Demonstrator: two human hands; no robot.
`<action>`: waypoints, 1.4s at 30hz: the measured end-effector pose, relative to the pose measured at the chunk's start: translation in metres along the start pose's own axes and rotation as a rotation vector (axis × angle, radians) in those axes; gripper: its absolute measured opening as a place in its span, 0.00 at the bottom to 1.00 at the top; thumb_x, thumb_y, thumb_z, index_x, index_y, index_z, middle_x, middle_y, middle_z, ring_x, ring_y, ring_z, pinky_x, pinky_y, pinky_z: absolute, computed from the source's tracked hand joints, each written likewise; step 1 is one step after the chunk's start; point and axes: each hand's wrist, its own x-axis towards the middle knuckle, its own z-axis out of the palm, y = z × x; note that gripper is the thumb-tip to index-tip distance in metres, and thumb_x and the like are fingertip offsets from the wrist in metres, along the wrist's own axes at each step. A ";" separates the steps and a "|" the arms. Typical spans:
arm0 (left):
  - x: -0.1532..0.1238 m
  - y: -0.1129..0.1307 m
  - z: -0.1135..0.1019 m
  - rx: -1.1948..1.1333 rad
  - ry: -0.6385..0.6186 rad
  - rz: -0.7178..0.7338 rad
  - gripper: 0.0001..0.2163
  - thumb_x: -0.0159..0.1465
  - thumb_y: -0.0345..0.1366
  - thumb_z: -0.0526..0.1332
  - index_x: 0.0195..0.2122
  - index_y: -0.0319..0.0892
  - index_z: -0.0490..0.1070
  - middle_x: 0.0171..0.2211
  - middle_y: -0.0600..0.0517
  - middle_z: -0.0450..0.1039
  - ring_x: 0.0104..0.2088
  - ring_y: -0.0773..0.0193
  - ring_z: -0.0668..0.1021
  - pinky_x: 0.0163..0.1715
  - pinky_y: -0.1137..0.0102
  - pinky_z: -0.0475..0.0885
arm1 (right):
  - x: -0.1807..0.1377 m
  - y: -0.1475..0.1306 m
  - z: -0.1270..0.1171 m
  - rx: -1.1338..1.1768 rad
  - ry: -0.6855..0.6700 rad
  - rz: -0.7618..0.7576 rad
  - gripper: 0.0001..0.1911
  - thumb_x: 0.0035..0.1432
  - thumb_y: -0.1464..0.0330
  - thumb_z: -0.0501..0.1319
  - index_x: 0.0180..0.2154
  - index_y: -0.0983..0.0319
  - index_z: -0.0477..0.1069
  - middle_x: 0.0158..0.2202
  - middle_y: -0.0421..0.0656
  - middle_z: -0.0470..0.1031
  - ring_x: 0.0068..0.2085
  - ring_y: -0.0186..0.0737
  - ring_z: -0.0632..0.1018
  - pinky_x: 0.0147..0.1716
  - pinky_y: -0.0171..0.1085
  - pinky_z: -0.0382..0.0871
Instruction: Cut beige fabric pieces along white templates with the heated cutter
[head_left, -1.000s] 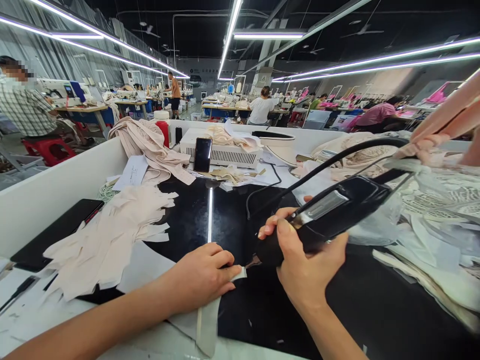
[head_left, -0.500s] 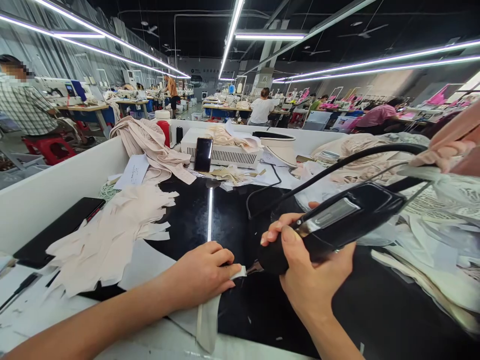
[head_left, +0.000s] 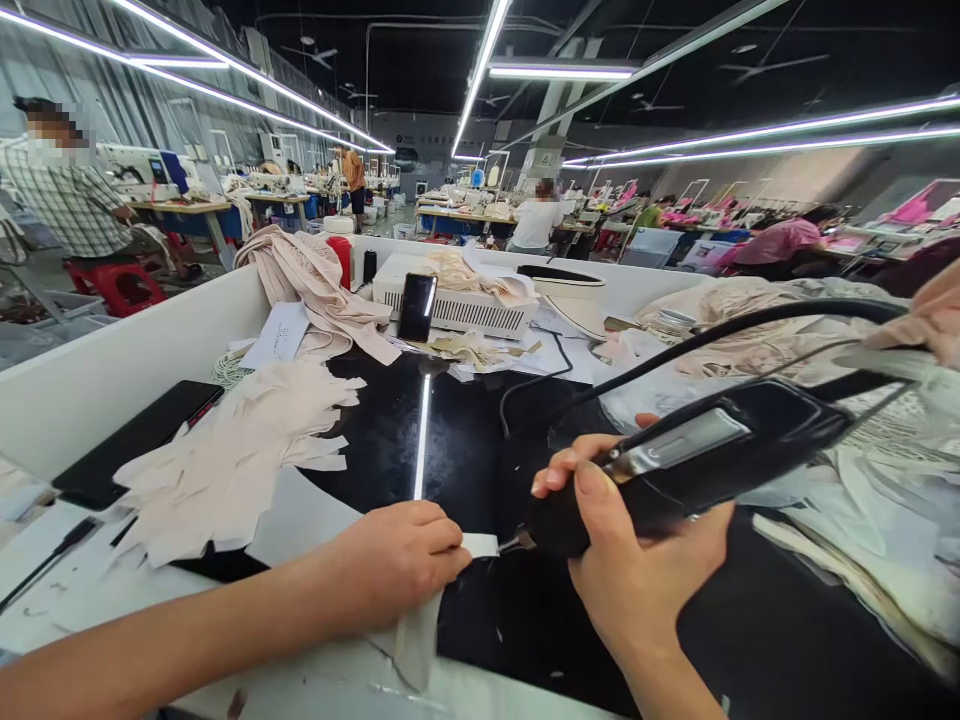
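Observation:
My right hand (head_left: 634, 560) is wrapped round a black corded hand tool (head_left: 697, 460), whose metal tip (head_left: 510, 545) touches the end of a pale fabric strip (head_left: 427, 610). My left hand (head_left: 397, 560) lies curled on that strip, its fingers pressing it down onto the glossy black work surface (head_left: 465, 450). The strip runs from under the left hand toward the near table edge. The tool's black cable (head_left: 750, 325) arches up and off to the right.
A pile of cut beige fabric pieces (head_left: 240, 450) lies left, with a dark phone (head_left: 135, 440) beside it. Behind stand a white box (head_left: 457, 300) with a phone (head_left: 417, 307) leaning on it, folded beige cloth (head_left: 315, 290) and lace heaps (head_left: 862, 450) at right. Other workers sit at distant tables.
The view has shifted slightly; both hands and the tool sit a little lower and to the right in view. The tool tip stays at the strip's end under my left fingers.

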 end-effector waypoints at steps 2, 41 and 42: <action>-0.004 0.001 -0.001 -0.009 0.018 -0.040 0.05 0.82 0.23 0.65 0.54 0.36 0.80 0.48 0.47 0.84 0.46 0.58 0.84 0.54 0.65 0.84 | 0.001 0.000 0.000 -0.003 0.004 0.002 0.28 0.58 0.61 0.87 0.54 0.51 0.76 0.32 0.31 0.84 0.25 0.40 0.82 0.24 0.42 0.84; -0.001 0.008 0.015 -0.021 0.049 -0.111 0.07 0.79 0.21 0.65 0.48 0.40 0.78 0.45 0.48 0.81 0.45 0.58 0.81 0.54 0.64 0.81 | 0.011 0.007 0.013 0.029 0.046 0.024 0.30 0.55 0.63 0.87 0.52 0.50 0.76 0.31 0.29 0.81 0.25 0.39 0.81 0.23 0.41 0.84; -0.001 0.008 0.015 -0.018 0.048 -0.112 0.07 0.79 0.20 0.65 0.48 0.40 0.78 0.45 0.48 0.81 0.45 0.58 0.81 0.54 0.64 0.81 | 0.012 0.007 0.013 0.024 0.035 0.015 0.30 0.55 0.63 0.87 0.52 0.50 0.76 0.31 0.29 0.81 0.25 0.39 0.81 0.23 0.41 0.83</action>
